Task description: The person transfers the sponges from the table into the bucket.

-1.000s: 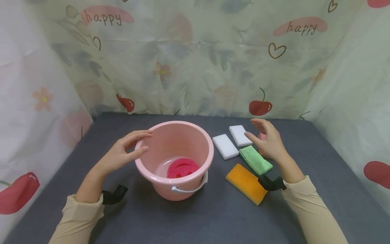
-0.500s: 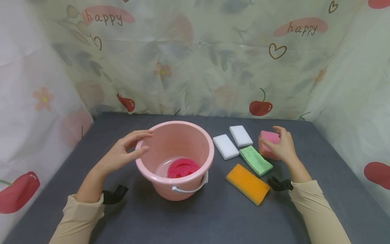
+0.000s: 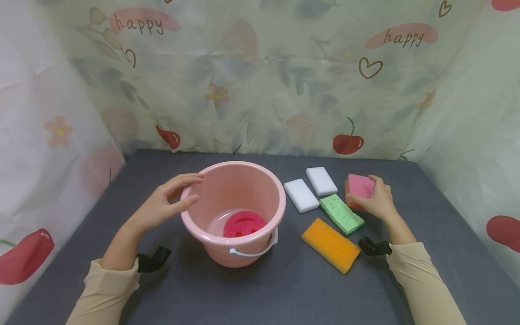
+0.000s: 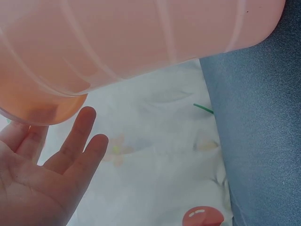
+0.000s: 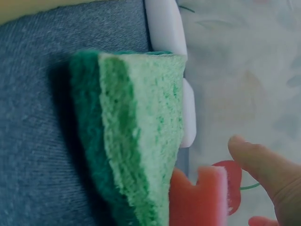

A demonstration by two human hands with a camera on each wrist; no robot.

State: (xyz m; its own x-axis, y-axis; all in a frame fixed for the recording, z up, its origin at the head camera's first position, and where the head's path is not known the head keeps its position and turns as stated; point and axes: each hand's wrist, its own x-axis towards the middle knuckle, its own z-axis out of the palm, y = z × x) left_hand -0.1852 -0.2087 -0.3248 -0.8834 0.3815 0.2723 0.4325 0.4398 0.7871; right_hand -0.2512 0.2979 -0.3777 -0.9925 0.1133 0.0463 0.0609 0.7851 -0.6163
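My left hand (image 3: 160, 205) rests at the left rim of a pink bucket (image 3: 233, 246), thumb and fingers spread and fairly straight. In the left wrist view, several fingertips (image 4: 87, 115) show beyond the bucket wall (image 4: 141, 37). A deep-pink sponge (image 3: 243, 223) with cutouts lies inside the bucket. On the right, my right hand (image 3: 378, 198) grips a thick pink sponge block (image 3: 360, 186), thumb along its near side and fingers at its far right edge. The right wrist view shows the thumb (image 5: 263, 162) beside this notched sponge (image 5: 200, 200), with most of the hand outside the frame.
Left of the pink block lie two white sponges (image 3: 301, 195) and a green sponge (image 3: 342, 214). An orange sponge (image 3: 331, 246) is nearer the front. The bucket's white handle (image 3: 253, 253) hangs at its front. Patterned cloth (image 3: 260, 90) encloses the dark table (image 3: 260, 293).
My right hand has moved right, away from above the white sponges, then lowered onto the pink sponge block and closed around it. My left hand stays at the bucket's rim.
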